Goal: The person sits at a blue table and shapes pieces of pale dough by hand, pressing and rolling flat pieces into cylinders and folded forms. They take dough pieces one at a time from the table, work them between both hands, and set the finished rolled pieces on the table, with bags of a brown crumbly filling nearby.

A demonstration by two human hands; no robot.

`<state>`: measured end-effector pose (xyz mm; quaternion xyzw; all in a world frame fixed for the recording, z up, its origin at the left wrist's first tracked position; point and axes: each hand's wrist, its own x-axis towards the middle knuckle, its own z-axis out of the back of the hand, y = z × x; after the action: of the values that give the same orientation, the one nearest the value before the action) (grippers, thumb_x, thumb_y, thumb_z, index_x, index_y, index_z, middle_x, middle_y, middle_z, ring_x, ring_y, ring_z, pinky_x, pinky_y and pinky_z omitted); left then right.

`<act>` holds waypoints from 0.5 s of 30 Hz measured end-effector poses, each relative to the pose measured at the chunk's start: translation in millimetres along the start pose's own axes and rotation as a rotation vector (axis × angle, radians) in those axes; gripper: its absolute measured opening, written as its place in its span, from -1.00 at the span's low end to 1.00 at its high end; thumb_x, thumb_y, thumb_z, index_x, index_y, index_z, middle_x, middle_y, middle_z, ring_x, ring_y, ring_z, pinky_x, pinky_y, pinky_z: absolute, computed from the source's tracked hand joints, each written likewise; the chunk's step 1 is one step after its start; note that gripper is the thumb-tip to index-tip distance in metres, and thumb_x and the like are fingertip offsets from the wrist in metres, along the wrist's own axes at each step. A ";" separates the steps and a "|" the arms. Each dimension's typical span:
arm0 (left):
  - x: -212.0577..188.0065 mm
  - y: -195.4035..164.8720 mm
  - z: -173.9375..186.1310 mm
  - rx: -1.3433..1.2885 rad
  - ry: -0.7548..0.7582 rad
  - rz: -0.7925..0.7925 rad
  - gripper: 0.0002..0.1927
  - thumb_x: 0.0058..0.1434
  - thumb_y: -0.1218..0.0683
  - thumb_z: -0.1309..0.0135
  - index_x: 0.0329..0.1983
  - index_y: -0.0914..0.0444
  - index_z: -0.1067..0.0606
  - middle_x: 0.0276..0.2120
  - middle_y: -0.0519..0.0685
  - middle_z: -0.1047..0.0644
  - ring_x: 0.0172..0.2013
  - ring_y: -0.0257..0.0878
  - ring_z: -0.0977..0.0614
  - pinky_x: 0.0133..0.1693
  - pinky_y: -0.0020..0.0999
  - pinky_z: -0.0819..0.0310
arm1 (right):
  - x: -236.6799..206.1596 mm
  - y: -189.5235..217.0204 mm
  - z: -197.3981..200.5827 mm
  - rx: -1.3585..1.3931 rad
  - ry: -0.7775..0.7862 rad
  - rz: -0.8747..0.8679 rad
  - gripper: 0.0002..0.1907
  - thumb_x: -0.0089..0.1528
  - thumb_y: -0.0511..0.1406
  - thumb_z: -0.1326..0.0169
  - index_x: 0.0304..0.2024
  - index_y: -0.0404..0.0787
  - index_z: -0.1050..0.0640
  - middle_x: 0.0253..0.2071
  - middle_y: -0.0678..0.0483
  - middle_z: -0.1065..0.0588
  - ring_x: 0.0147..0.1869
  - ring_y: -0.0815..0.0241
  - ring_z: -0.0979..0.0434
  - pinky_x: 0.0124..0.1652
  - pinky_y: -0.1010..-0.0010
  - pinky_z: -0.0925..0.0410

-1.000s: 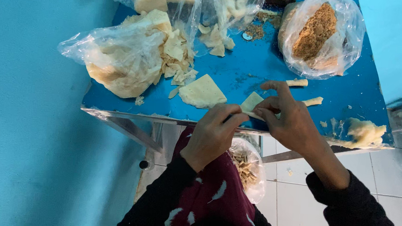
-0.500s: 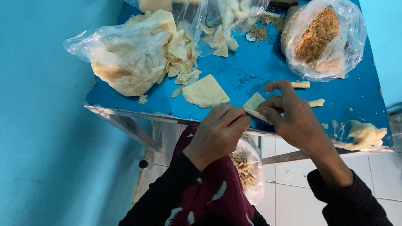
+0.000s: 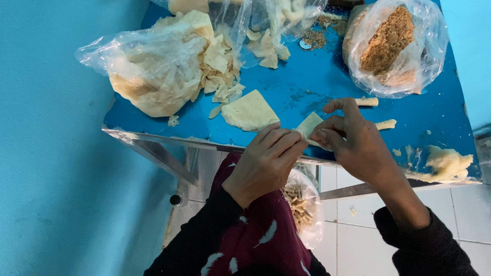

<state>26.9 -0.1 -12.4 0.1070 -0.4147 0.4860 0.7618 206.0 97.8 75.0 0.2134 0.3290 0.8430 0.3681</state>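
Note:
Both of my hands work one pale dough wrapper [image 3: 308,125] at the near edge of the blue table [image 3: 332,80]. My left hand [image 3: 264,163] pinches its left corner with closed fingertips. My right hand [image 3: 355,142] grips its right side, index finger raised. A flat stack of square wrappers [image 3: 249,110] lies just left of my hands. Two small rolled pieces [image 3: 367,101] [image 3: 385,124] lie beyond my right hand.
A clear bag of wrapper sheets [image 3: 151,69] and loose scraps [image 3: 222,66] sit at the left. A bag holding brown crumbly filling [image 3: 388,41] stands at the back right. A dough lump [image 3: 445,164] lies at the right edge. A bag of finished rolls [image 3: 299,206] hangs below the table.
The view has shifted slightly. Both hands stay on the wrapper, with the fingers working it closer together at the table's near edge.

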 end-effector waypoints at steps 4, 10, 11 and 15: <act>0.1 0.6 -1.7 0.019 -0.016 -0.025 -0.76 0.33 0.18 -0.14 0.05 0.28 -0.53 0.05 -0.02 -0.49 0.15 -0.12 -0.51 0.33 -0.01 -0.34 | -5.5 1.6 -2.3 0.008 -0.002 0.039 -0.61 0.30 -0.41 -0.09 0.12 -0.33 -0.27 -0.26 -0.09 -0.66 -0.15 0.11 -0.74 -0.23 0.32 -0.53; -1.8 2.4 -1.1 0.005 -0.012 -0.029 -0.77 0.32 0.18 -0.16 0.03 0.28 -0.53 0.05 -0.02 -0.48 0.17 -0.12 -0.48 0.34 0.00 -0.35 | -8.1 0.4 -10.3 -0.053 -0.080 0.095 -0.55 0.25 -0.43 -0.14 0.15 -0.27 -0.30 -0.24 -0.08 -0.66 -0.15 0.08 -0.73 -0.20 0.32 -0.53; -2.3 2.8 -1.0 0.003 -0.008 -0.032 -0.78 0.33 0.18 -0.17 0.03 0.28 -0.53 0.04 -0.02 -0.47 0.17 -0.12 -0.48 0.34 0.00 -0.36 | -7.0 -0.5 -11.4 -0.027 -0.096 0.074 -0.55 0.26 -0.43 -0.14 0.15 -0.28 -0.29 -0.24 -0.08 -0.65 -0.16 0.08 -0.72 -0.21 0.32 -0.52; -2.6 4.3 -1.8 -0.015 -0.006 -0.048 -0.78 0.31 0.19 -0.18 0.01 0.29 -0.55 0.03 -0.02 -0.47 0.16 -0.11 -0.48 0.33 -0.02 -0.40 | -7.0 -3.0 -12.4 0.022 -0.107 0.007 -0.53 0.28 -0.41 -0.14 0.17 -0.29 -0.26 -0.23 -0.08 -0.64 -0.23 0.07 -0.71 -0.26 0.30 -0.51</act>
<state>23.9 1.4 -16.5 0.1128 -0.4181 0.4642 0.7727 204.5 89.1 63.4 0.2632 0.3172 0.8282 0.3798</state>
